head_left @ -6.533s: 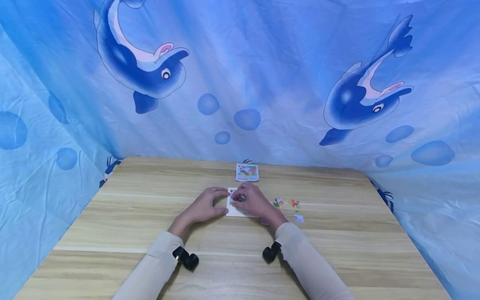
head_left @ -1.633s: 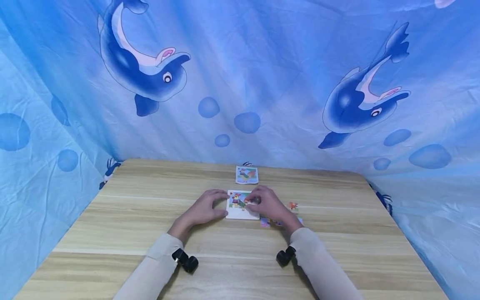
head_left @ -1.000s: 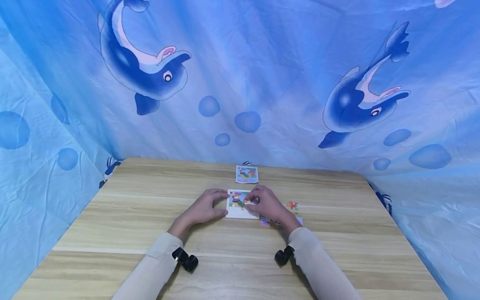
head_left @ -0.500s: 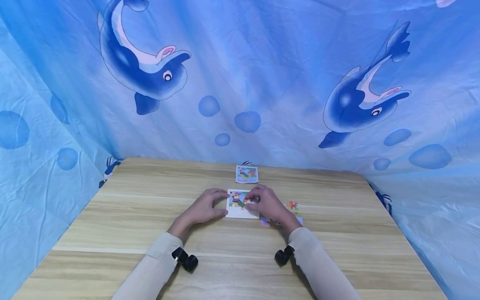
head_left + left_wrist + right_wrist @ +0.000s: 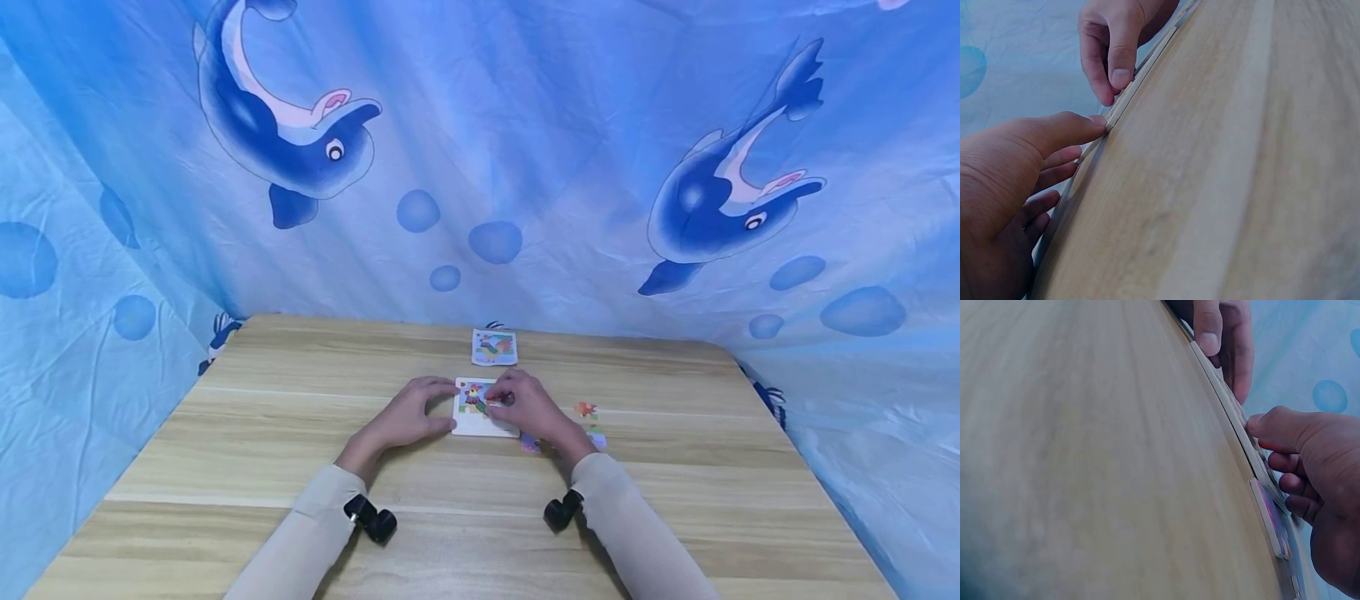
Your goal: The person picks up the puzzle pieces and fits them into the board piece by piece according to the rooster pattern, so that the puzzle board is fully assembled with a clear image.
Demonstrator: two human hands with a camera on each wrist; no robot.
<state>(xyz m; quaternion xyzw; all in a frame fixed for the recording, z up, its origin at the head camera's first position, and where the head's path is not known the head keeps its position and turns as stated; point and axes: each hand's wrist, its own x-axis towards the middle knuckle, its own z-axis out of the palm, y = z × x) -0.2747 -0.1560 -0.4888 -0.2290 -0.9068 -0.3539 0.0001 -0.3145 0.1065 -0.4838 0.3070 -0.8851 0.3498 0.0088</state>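
Observation:
A small white-bordered jigsaw board (image 5: 483,427) lies flat on the table, with a colourful bird picture partly filled in. Along its left side, my left hand (image 5: 408,412) holds the edge, thumb at the near corner and forefinger at the far one. My right hand (image 5: 528,408) is over the picture's right part. In the right wrist view, a reddish puzzle piece (image 5: 1267,445) shows between its thumb and forefinger, mostly hidden by them. The left wrist view has the left thumb against the board's rim.
Right of the board lie several loose pieces, among them an orange piece (image 5: 587,409) and a purple piece (image 5: 531,443), partly under the right wrist. A square picture card (image 5: 494,348) sits beyond the board. Blue dolphin-print cloth (image 5: 495,167) hangs behind the wooden table (image 5: 450,533).
Since the oldest frame, the right hand has gone from the picture's upper left to its right part. More picture pieces show on the board. Lately it has shifted slightly left; the left hand stays.

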